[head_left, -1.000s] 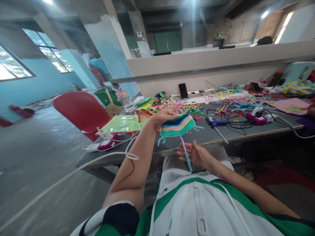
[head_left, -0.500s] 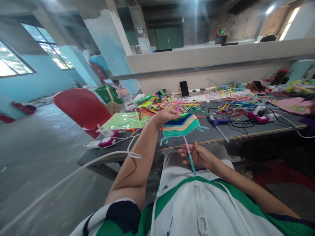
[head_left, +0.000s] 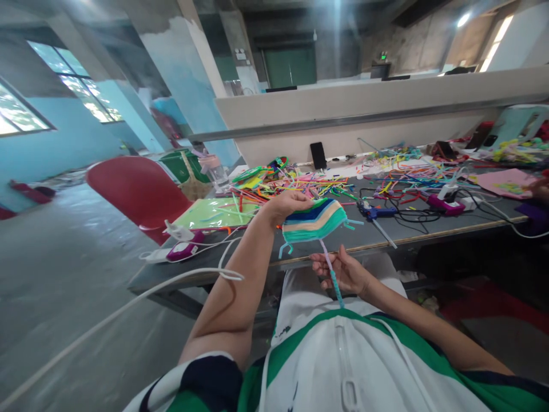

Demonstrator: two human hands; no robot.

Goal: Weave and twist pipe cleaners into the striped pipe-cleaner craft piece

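Observation:
My left hand (head_left: 290, 205) pinches the upper left edge of a striped pipe-cleaner piece (head_left: 316, 222) in green, navy, blue, beige and turquoise. The piece is held up above the table's front edge, with short turquoise ends curling out at its lower corners. From its bottom hangs a thin pipe-cleaner strand (head_left: 333, 274), pale lilac at the top and twisted turquoise below. Behind this strand, over my lap, my right hand (head_left: 343, 272) is palm up with loosely curled, parted fingers. The strand crosses in front of these fingers; whether it touches them I cannot tell.
Loose pipe cleaners (head_left: 300, 184) cover the back of the table (head_left: 274, 252). A blue glue gun (head_left: 380, 211) with cords lies to the right, near a purple power strip (head_left: 448, 205). A white cable (head_left: 171, 286) crosses by my left arm. A red chair (head_left: 137, 186) stands left.
The view has shifted slightly, so the surroundings sit a little further left. My hands and the striped piece hold nearly the same pose.

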